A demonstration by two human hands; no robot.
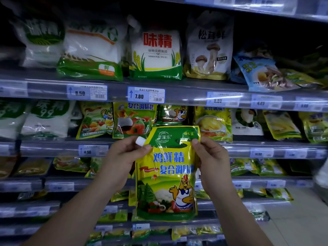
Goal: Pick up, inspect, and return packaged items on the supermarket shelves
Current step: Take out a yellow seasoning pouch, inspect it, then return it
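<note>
While we face the supermarket shelves (113,142), we hold a yellow-and-green seasoning pouch (166,176) upright in front of them with both hands. Our left hand (122,157) has its fingers (142,148) pinched on the pouch's upper left edge beside the white spout cap (140,140), and our right hand (213,157) grips the upper right edge. Behind it, bags of seasoning fill the shelves above blue price tags (145,95).
</note>
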